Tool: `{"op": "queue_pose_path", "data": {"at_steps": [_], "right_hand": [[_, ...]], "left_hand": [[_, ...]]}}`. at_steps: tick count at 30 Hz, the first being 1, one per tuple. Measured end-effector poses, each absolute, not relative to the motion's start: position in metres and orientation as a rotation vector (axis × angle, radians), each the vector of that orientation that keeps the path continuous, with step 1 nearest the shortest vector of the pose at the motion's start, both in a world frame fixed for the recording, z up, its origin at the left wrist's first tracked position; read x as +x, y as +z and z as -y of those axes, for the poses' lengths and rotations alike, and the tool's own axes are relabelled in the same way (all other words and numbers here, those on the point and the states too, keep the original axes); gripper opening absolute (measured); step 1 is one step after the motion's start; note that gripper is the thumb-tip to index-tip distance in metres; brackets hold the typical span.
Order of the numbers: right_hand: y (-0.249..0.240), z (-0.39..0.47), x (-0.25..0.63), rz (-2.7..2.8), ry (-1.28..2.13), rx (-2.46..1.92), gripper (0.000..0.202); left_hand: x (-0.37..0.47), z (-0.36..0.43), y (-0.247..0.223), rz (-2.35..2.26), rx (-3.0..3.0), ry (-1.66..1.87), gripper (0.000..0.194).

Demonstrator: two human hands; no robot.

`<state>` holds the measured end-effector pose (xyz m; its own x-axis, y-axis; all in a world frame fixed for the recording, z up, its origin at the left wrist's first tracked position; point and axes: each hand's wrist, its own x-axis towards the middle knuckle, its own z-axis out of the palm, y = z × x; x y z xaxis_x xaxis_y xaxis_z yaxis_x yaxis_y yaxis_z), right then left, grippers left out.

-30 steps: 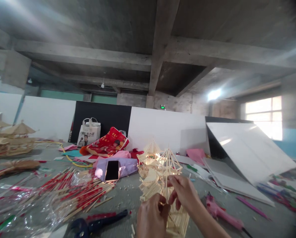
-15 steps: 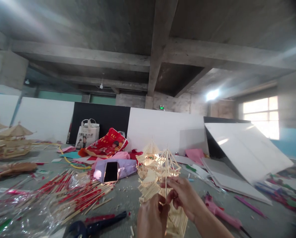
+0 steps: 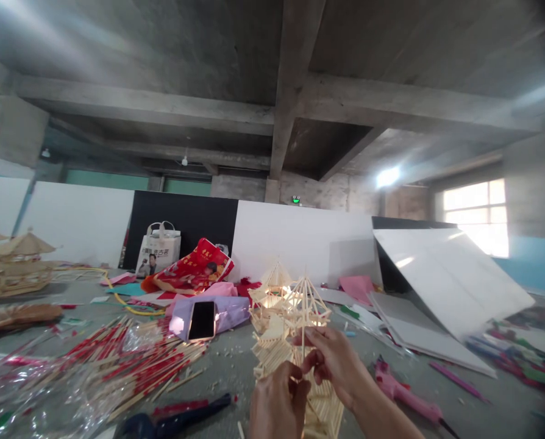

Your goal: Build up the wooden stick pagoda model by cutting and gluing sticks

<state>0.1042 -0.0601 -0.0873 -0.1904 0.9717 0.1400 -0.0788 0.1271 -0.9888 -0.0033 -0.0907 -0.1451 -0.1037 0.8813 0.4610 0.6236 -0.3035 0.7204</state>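
A model building of thin wooden sticks [image 3: 269, 350], with pointed open-frame roofs, stands before me at the lower middle. My right hand [image 3: 336, 363] reaches in from the right, its fingers closed around a thin upright wooden stick [image 3: 304, 344] in front of the model. Lower and to the left, my left hand [image 3: 276, 396] is closed in a pinch near the stick's lower end. Its fingertips are partly hidden, and whether they grip the same stick I cannot tell. Both hands cover part of the model's near side.
Red-tipped sticks [image 3: 149, 366] and clear plastic wrap lie left. A phone [image 3: 202, 320] rests on purple cloth. Dark-handled pliers [image 3: 185, 416] lie at the front, a pink glue gun [image 3: 403, 393] right. White boards [image 3: 455, 286] lean behind; another stick model [image 3: 25, 262] stands far left.
The whole view has shifted very slightly. Both hands keep nearly the same place and grip at the model.
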Motion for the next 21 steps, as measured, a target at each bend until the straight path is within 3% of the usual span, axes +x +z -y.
{"op": "queue_pose_path", "data": {"at_steps": [21], "right_hand": [[-0.0876, 0.0613, 0.1029, 1.333, 1.295, -0.996, 0.029]], "left_hand": [[-0.0031, 0.0895, -0.1475, -1.671, 1.855, 1.351, 0.016]]}}
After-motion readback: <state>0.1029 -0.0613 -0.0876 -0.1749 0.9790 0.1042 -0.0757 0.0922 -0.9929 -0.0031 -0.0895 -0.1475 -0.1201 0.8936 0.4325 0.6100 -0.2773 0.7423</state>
